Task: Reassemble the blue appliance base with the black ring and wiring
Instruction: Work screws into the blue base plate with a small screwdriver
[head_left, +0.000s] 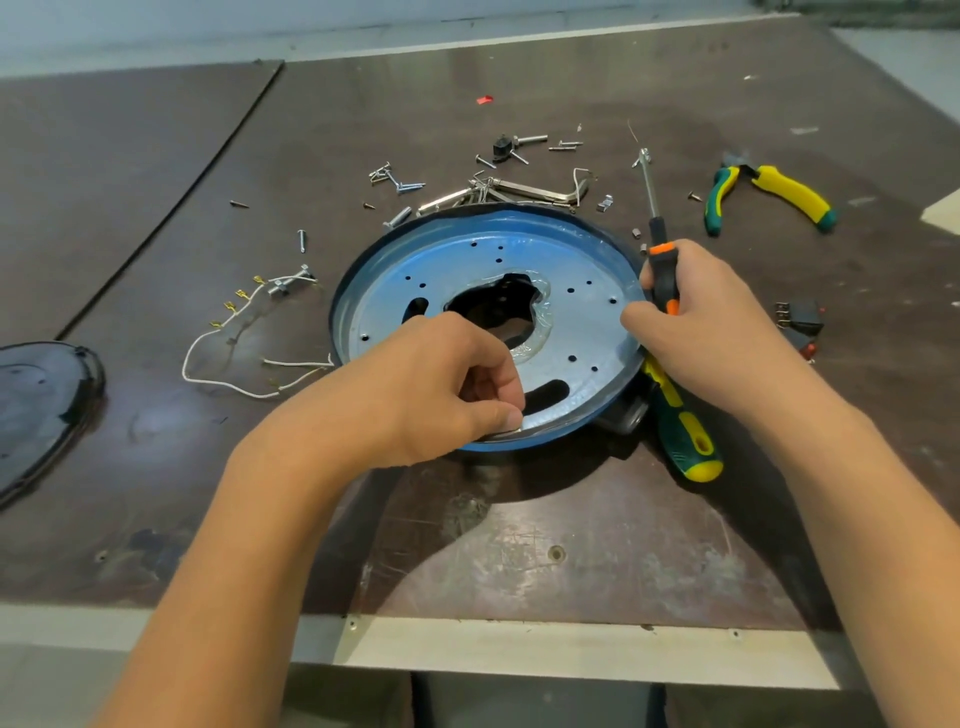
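Observation:
The round blue appliance base (571, 312) lies flat in the middle of the table, with a dark ragged hole at its centre. A black ring (343, 280) runs around its outer edge. My left hand (447, 384) rests on the base's near rim, thumb and fingers pinching a small silvery part. My right hand (711, 317) grips the black-and-orange handle of a screwdriver (662, 270) at the base's right rim, its shaft pointing away from me. White wiring (234, 343) with brass terminals lies loose to the left of the base.
Screws and metal pieces (483, 182) lie scattered behind the base. Green-yellow pliers (769, 192) lie at the back right, a second green-yellow handled tool (685, 441) at the base's near right. A black switch part (800, 322) sits at the right, a dark cover (41, 410) at the far left.

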